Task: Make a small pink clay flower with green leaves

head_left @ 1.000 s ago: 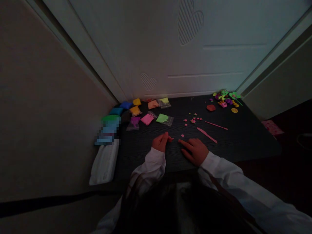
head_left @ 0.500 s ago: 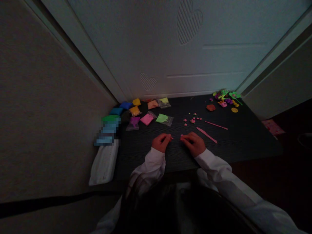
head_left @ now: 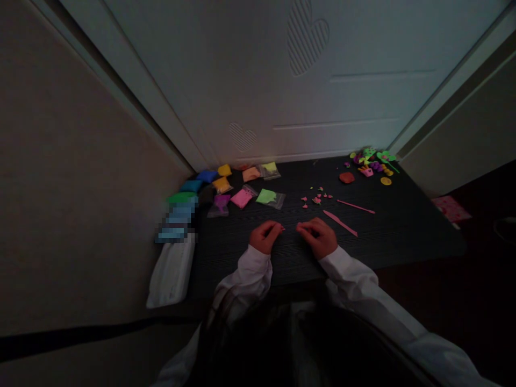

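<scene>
Both hands rest on a dark table [head_left: 387, 236] in dim light. My left hand [head_left: 264, 236] is curled, pinching a tiny pink clay bit [head_left: 282, 229] at its fingertips. My right hand [head_left: 318, 236] is curled too, fingertips pressed together near the table; what it pinches is too small to make out. Just right of it lie a pink modelling knife [head_left: 339, 223] and a thin pink stick [head_left: 356, 206]. Small pink clay scraps [head_left: 316, 199] are scattered beyond the hands.
Several bags of coloured clay [head_left: 242, 185] lie at the back left, with a white pouch [head_left: 171, 274] at the left edge. Finished clay shapes [head_left: 373, 164] and a red lump [head_left: 346, 177] sit at the back right. A white door [head_left: 282, 80] stands behind the table.
My right hand has pulled in from lying flat with a finger stretched out to a curled pinch close to my left hand. The left hand has hardly moved.
</scene>
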Motion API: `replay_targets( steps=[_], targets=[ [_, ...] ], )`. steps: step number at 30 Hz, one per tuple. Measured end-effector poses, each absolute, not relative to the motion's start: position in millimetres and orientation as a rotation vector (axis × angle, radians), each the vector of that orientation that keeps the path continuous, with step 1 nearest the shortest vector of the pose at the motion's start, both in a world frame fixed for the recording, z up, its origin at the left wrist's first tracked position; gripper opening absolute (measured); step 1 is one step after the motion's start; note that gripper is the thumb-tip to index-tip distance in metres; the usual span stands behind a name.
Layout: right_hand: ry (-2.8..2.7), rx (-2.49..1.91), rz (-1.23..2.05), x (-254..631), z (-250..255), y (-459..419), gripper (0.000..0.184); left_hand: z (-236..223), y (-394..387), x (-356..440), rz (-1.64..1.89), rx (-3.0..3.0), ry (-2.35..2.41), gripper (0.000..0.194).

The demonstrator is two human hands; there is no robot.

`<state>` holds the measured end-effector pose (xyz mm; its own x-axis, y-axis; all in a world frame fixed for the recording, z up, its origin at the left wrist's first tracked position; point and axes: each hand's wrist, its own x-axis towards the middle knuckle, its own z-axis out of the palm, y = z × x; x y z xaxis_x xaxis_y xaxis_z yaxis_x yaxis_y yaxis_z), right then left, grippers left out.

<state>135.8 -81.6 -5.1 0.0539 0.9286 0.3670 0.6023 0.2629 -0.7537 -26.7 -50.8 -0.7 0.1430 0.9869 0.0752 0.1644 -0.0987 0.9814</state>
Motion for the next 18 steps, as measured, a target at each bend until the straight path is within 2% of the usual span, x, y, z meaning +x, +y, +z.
replay_targets(
  steps=[5,18],
  targets=[
    [-1.639,-1.444,0.437,130.0,-5.0,-81.3,0.019,-1.1,-53.4,-23.9,1.134,1.266,1.075,0.017],
    [-1.75,-1.452,0.29,123.1,-5.0,-83.1,0.019,-2.8,-53.8,-22.5,0.96,0.89,0.825,0.033]
  ],
)
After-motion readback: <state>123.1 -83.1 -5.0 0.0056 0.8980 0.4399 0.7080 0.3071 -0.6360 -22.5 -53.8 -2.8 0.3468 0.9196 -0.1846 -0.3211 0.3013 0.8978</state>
